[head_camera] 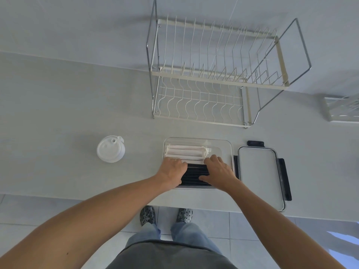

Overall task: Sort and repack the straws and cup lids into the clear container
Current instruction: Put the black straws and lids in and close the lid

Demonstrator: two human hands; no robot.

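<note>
A clear container (225,145) sits on the white counter in front of me. Inside it, white paper-wrapped straws (184,151) lie in the far half and black straws (195,174) in the near half. My left hand (172,171) rests on the left ends of the black straws, fingers curled over them. On their right ends lies my right hand (218,171), fingers spread and thumb along the bundle. A stack of white cup lids (110,149) stands on the counter to the left, apart from the container.
The container's lid (260,175), with black latches, lies flat just right of the container. A two-tier wire dish rack (213,74) stands behind. Another clear box (342,109) sits at the far right. The counter edge runs just below my hands.
</note>
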